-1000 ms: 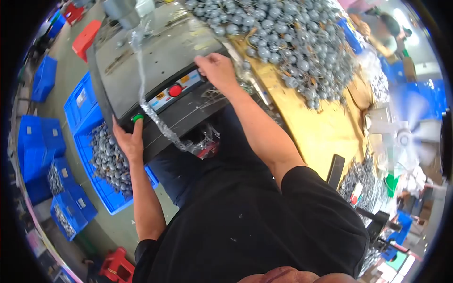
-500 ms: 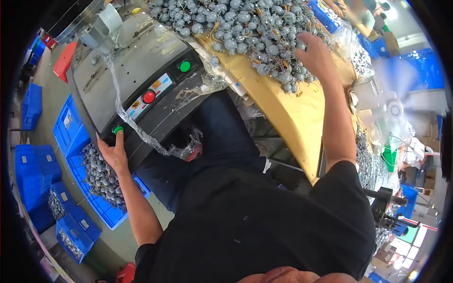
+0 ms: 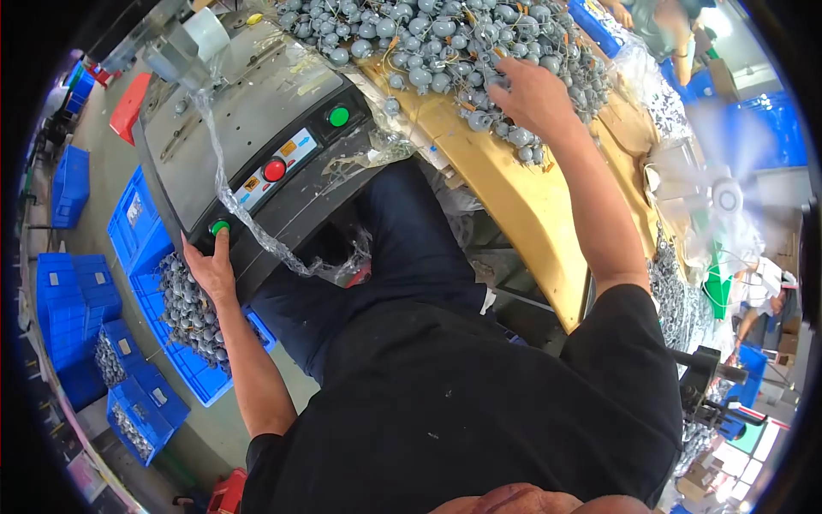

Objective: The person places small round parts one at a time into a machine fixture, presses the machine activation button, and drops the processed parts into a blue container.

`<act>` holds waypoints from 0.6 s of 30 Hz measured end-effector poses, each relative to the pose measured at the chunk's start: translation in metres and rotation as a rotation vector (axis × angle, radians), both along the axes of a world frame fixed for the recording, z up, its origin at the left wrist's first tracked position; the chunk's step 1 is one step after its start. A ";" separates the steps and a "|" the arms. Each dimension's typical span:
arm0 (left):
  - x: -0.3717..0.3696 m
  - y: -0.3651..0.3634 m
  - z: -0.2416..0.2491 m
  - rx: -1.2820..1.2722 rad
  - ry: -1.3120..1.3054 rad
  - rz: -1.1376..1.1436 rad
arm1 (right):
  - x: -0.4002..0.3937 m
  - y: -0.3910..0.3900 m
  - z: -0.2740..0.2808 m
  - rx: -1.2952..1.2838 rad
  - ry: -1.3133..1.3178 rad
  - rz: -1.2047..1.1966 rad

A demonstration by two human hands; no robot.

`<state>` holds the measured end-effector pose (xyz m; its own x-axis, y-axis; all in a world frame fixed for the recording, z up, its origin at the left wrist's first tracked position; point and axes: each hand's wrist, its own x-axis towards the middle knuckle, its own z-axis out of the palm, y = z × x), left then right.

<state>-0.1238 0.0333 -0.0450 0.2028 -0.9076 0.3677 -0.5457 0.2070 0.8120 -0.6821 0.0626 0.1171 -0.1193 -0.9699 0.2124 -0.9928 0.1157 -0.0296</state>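
Note:
My left hand [image 3: 211, 272] is at the machine's front corner, one digit resting on a green button [image 3: 220, 228] and the others spread along the panel's edge. It holds nothing. Over the pile of small grey ball-shaped parts [image 3: 441, 30], my right hand [image 3: 538, 101] reaches in with thumb and fingers apart, the tips touching or just above the parts. Thin wires and orange-brown bits show among them. The pile lies on a yellow-brown tabletop [image 3: 514, 223]. Between the hands is the dark machine panel [image 3: 274, 73], with a red button [image 3: 274, 170] and a second green button [image 3: 339, 116].
A twisted clear plastic strip [image 3: 224, 184] hangs from the machine head across the panel toward my lap. Left and below, a blue crate [image 3: 141, 227] and several others hold more grey parts. A fan [image 3: 726, 195] spins at right. Other people are beyond the table.
My right hand has moved left across the pile, its fingers reaching further among the grey parts. My left hand stays at the green button. The view has shifted slightly.

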 end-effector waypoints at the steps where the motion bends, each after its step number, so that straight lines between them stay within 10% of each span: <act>1: -0.001 0.000 0.002 -0.010 0.004 0.001 | -0.002 -0.012 -0.009 0.073 0.031 -0.050; 7: -0.001 0.003 0.002 -0.003 -0.008 0.040 | -0.005 -0.009 -0.004 -0.036 -0.224 -0.015; 14: -0.009 -0.035 0.041 -0.196 -0.309 0.220 | -0.081 0.004 0.054 -0.368 -1.221 -0.136; 18: -0.051 -0.083 0.073 0.115 -0.275 0.088 | -0.073 0.003 0.075 -0.465 -1.360 -0.021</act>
<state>-0.1751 -0.0493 0.0284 0.1897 -0.9296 0.3159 -0.7598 0.0648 0.6469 -0.7546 0.0656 0.1918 -0.4962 -0.8410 0.2156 -0.1622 -0.1541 -0.9746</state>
